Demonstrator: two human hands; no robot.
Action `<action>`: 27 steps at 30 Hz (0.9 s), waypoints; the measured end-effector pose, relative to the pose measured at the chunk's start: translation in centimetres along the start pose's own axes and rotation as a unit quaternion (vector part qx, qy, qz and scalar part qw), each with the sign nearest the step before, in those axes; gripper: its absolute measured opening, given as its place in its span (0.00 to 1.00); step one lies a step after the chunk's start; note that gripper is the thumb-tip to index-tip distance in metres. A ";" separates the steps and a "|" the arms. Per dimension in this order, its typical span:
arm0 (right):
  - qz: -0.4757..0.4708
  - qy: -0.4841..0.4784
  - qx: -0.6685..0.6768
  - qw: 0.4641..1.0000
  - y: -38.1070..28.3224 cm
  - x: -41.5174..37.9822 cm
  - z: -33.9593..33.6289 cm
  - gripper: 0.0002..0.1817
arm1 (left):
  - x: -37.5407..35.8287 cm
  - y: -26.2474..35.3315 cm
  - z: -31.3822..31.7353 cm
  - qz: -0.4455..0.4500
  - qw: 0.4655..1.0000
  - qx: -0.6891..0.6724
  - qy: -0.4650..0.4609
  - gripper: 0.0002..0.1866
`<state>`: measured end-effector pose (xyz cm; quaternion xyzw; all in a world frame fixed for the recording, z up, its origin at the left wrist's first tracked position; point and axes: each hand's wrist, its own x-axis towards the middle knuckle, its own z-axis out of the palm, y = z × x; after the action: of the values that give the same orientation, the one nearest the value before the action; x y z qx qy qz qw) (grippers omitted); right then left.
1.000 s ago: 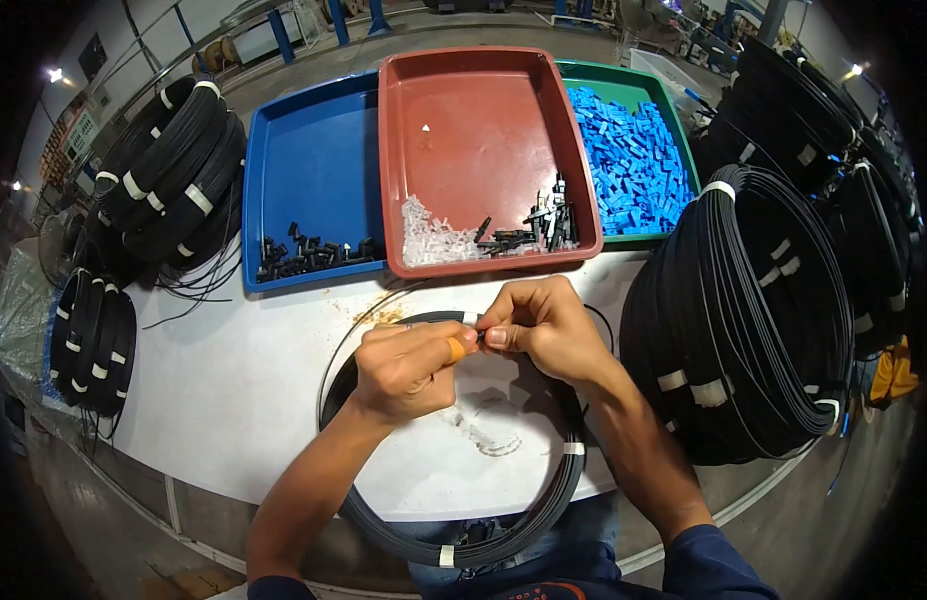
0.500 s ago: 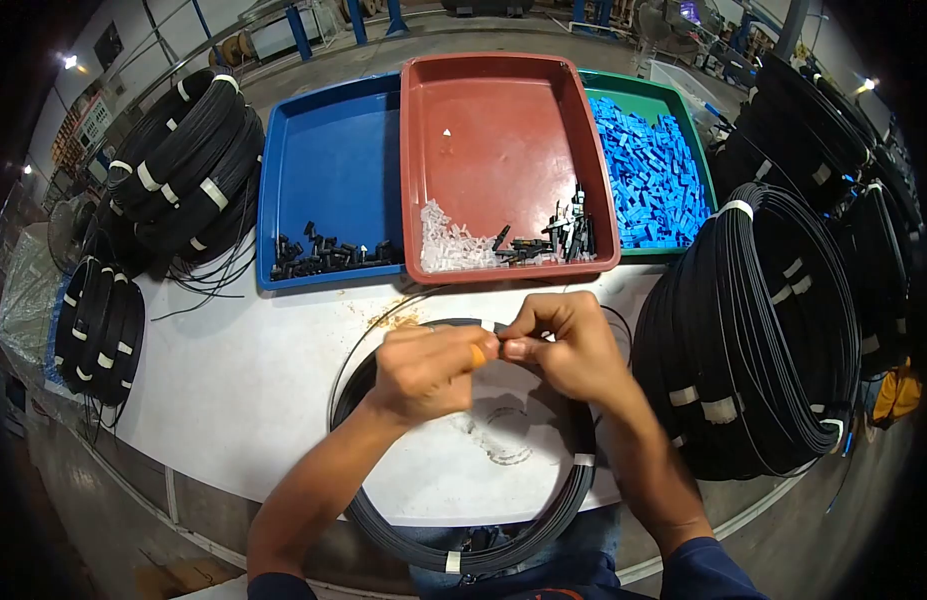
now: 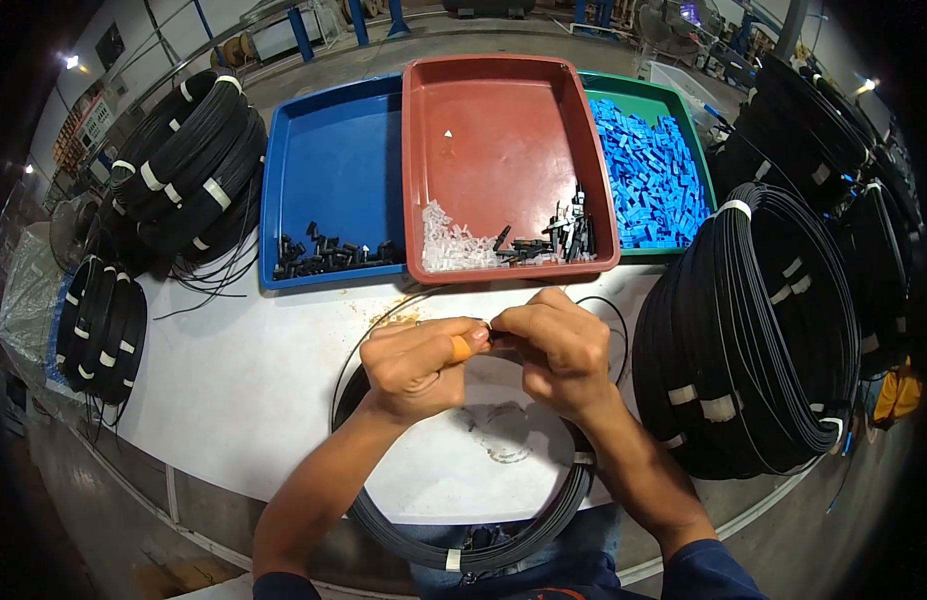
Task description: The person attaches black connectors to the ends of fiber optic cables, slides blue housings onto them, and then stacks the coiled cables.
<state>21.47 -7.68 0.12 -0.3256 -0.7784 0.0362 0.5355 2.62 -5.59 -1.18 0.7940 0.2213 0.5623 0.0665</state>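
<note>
My left hand (image 3: 415,365) and my right hand (image 3: 555,350) meet above the white table (image 3: 233,390), fingertips pinched together on the free end of a black cable. An orange cover sits on my left thumb tip. The cable belongs to a flat black cable coil (image 3: 463,545) bound with white tape, lying on the table under both hands and hanging over the near edge. What small part sits on the cable end is hidden by my fingers.
Behind the hands stand a blue tray (image 3: 323,160) with small black parts, a red tray (image 3: 503,110) with clear and black parts, and a green tray (image 3: 655,95) full of blue parts. Tall stacks of black coils stand right (image 3: 763,330) and left (image 3: 183,170).
My right hand has rolled over, knuckles now higher and wrist turned inward, while my left hand stays pinched against it. The view has hardly shifted.
</note>
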 end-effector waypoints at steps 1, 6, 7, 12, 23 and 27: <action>0.048 -0.024 0.026 0.998 -0.1 0.0 0.0 0.14 | 0.3 0.1 0.0 0.036 0.999 0.024 0.003 0.08; 0.138 -0.068 0.092 0.984 0.2 -0.3 -0.1 0.10 | 0.2 0.0 -0.6 0.068 0.996 0.044 -0.024 0.08; 0.123 -0.060 0.104 0.985 0.3 -0.4 0.0 0.10 | 0.1 -0.1 -0.6 0.048 0.997 0.042 -0.034 0.09; 0.056 -0.025 0.084 0.995 1.0 -0.3 -0.4 0.14 | 0.2 -0.4 -0.1 0.015 1.000 -0.003 -0.002 0.08; 0.028 -0.032 -0.009 0.999 0.3 -0.8 0.3 0.13 | 0.2 -0.3 -0.5 0.062 0.997 0.041 -0.028 0.11; 0.112 -0.063 0.084 0.988 0.8 -0.7 0.1 0.13 | 0.3 -1.0 -0.4 0.046 0.998 0.026 -0.045 0.11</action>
<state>21.91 -7.42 -0.84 -0.3616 -0.7634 0.1818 0.5035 2.04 -4.65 -1.08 0.8293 0.1963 0.5223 0.0298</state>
